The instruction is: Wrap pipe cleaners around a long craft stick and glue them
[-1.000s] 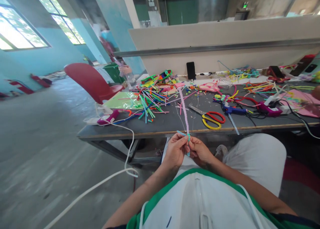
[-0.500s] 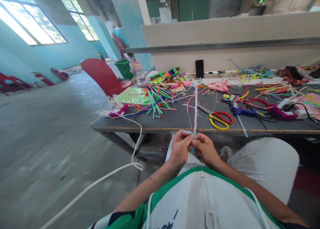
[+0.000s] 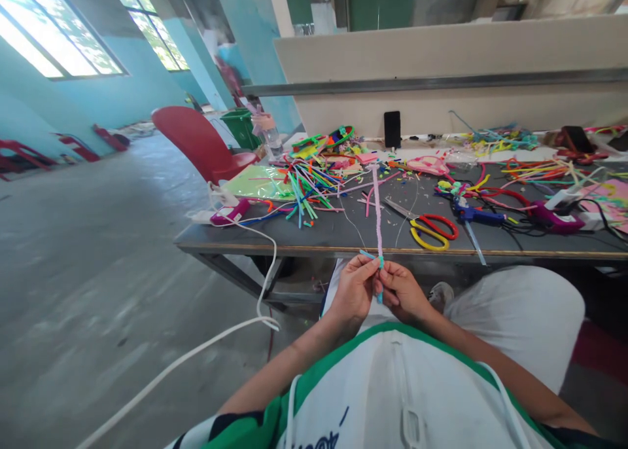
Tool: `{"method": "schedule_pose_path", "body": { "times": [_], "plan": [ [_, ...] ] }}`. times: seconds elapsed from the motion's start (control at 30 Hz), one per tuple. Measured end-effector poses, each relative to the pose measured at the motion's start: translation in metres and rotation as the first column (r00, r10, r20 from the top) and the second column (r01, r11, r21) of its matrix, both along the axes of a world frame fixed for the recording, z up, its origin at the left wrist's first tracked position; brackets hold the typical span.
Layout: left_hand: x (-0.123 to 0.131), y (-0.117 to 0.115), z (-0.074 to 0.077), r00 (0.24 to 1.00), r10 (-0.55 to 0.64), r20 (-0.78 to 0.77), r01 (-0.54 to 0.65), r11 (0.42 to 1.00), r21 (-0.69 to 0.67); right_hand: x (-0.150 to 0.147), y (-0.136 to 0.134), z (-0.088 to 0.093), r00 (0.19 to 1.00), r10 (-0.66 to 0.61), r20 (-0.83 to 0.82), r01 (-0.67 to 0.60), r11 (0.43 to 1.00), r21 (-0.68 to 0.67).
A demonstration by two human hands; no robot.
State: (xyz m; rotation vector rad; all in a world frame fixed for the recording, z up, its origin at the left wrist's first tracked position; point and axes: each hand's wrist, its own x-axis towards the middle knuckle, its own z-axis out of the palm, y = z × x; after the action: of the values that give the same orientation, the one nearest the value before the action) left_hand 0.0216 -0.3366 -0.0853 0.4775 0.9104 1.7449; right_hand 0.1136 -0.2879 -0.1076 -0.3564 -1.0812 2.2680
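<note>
A long pale purple fuzzy stick (image 3: pixel 377 216) rises from between my hands over the table's front edge. Around its lower end is a teal pipe cleaner (image 3: pixel 381 262), with one blue-green end sticking out to the left and another pointing down. My left hand (image 3: pixel 354 285) pinches this joint from the left with thumb and finger. From the right, my right hand (image 3: pixel 401 289) closes its fingers on the same teal piece. The fingertips of both hands nearly touch and hide part of it.
On the grey table (image 3: pixel 314 238) lie scissors (image 3: pixel 432 232), a blue glue gun (image 3: pixel 478 216), a pile of pipe cleaners (image 3: pixel 307 190) and a purple power strip (image 3: pixel 230 212). A black phone (image 3: pixel 392 129) leans at the back. A white cable (image 3: pixel 196 354) hangs at the left.
The top of the purple stick has tilted slightly left. Both hands stay closed at the joint, with small finger shifts. The whole view has shifted a little.
</note>
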Motion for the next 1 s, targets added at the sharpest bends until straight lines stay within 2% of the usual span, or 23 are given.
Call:
{"method": "schedule_pose_path", "body": {
  "times": [0.2,0.33,0.43,0.5,0.57,0.67,0.73,0.83,1.0],
  "plan": [
    [-0.002,-0.001,0.001,0.999,-0.034,0.003,0.034,0.999,0.006,0.002,0.004,-0.007,0.995,0.087,-0.045,-0.088,0.996,-0.034],
    [-0.003,-0.003,0.001,0.996,-0.089,-0.016,0.090,0.996,0.031,0.004,0.007,-0.012,0.979,0.199,-0.042,-0.201,0.977,-0.072],
    [-0.004,-0.002,0.002,0.997,-0.070,-0.037,0.072,0.997,0.039,0.005,0.008,-0.011,0.974,0.226,-0.030,-0.227,0.972,-0.055],
    [-0.004,-0.001,0.001,0.997,-0.032,-0.067,0.034,0.999,0.034,0.005,0.009,-0.008,0.988,0.157,0.013,-0.156,0.987,-0.022],
    [-0.005,0.001,-0.001,0.994,0.034,-0.103,-0.030,0.999,0.037,0.005,0.009,-0.006,0.996,0.032,0.083,-0.035,0.999,0.027],
    [-0.004,0.005,-0.005,0.988,0.101,-0.119,-0.097,0.995,0.036,0.004,0.010,-0.004,0.971,-0.166,0.170,0.147,0.982,0.115],
    [-0.004,0.006,-0.007,0.990,0.092,-0.109,-0.090,0.996,0.022,0.003,0.009,-0.003,0.951,-0.234,0.200,0.204,0.966,0.162],
    [-0.004,0.005,-0.008,0.995,0.061,-0.079,-0.060,0.998,0.013,0.003,0.008,-0.003,0.941,-0.262,0.216,0.221,0.956,0.195],
    [-0.006,0.003,-0.006,0.998,0.017,-0.066,-0.015,1.000,0.022,0.004,0.004,-0.002,0.951,-0.235,0.200,0.200,0.963,0.178]
  ]
}}
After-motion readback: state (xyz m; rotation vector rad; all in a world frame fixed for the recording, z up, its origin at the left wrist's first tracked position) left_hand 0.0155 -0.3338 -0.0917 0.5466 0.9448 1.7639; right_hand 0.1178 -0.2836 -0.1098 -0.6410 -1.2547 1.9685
